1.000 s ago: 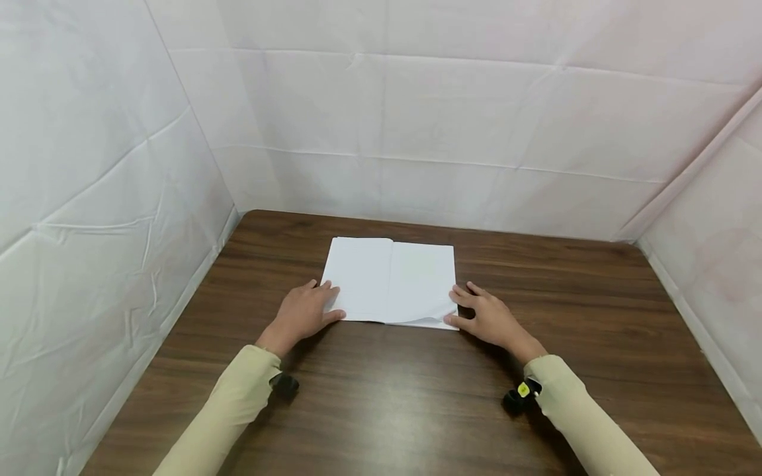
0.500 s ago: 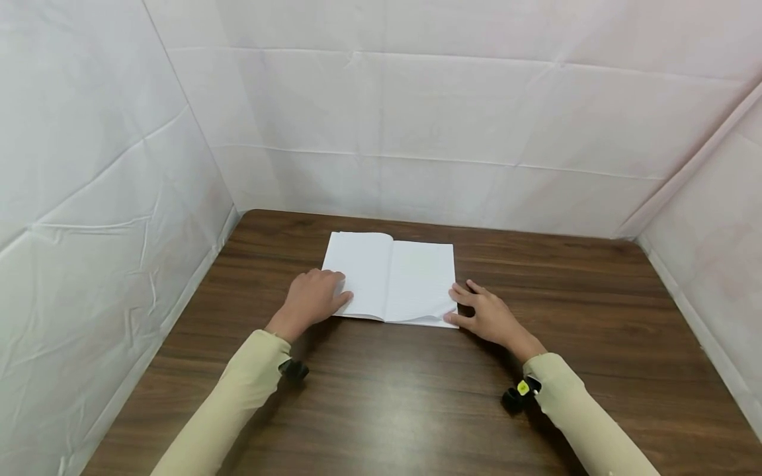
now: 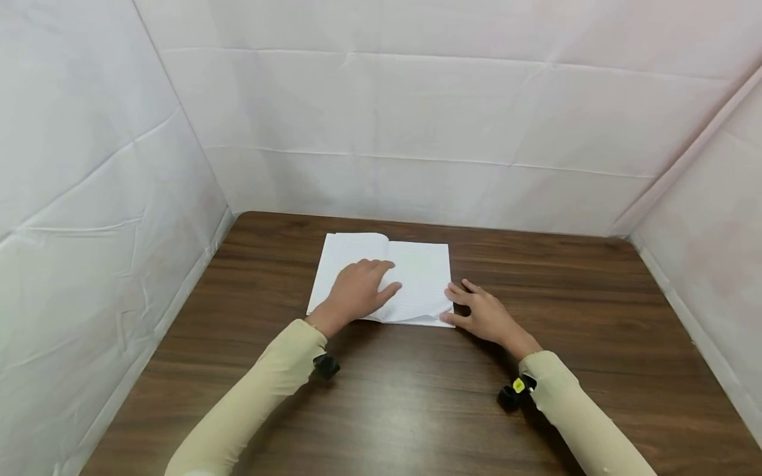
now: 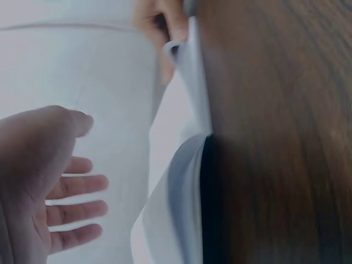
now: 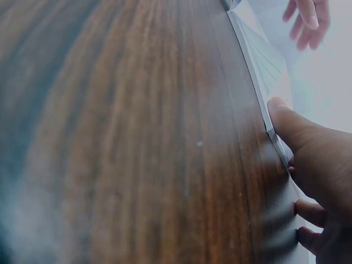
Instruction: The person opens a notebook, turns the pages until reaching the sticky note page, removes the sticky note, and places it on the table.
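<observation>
Two hands work on one open notebook (image 3: 411, 277), which lies flat near the far middle of the brown wooden desk (image 3: 595, 344), pages up and blank or faintly lined. We see the left hand (image 3: 357, 294) spread palm-down over the left page close to the centre fold, its fingers straight and relaxed and gripping nothing; we judge that it rests there to keep the pages flat and the book from sliding. The left wrist view shows the same hand (image 4: 49, 181) with fingers extended over the white paper, though it is too blurred to tell how firmly it presses.

Our right hand (image 3: 482, 314) sits at the notebook's right edge by the near corner. The right wrist view shows its thumb (image 5: 289, 124) laid against the stacked page edges while its fingers (image 5: 311, 212) curl beneath, so it appears to pinch the edge of the right-hand pages. A slight lift and bow in the paper at that corner (image 3: 431, 316) fits such a grip, as though the sheets are being held apart from those below.

Both forearms wear pale yellowish sleeves (image 3: 262, 403), each with a small dark camera unit at the wrist (image 3: 326, 365). White creased sheeting (image 3: 417, 112) walls in the desk on three sides.
</observation>
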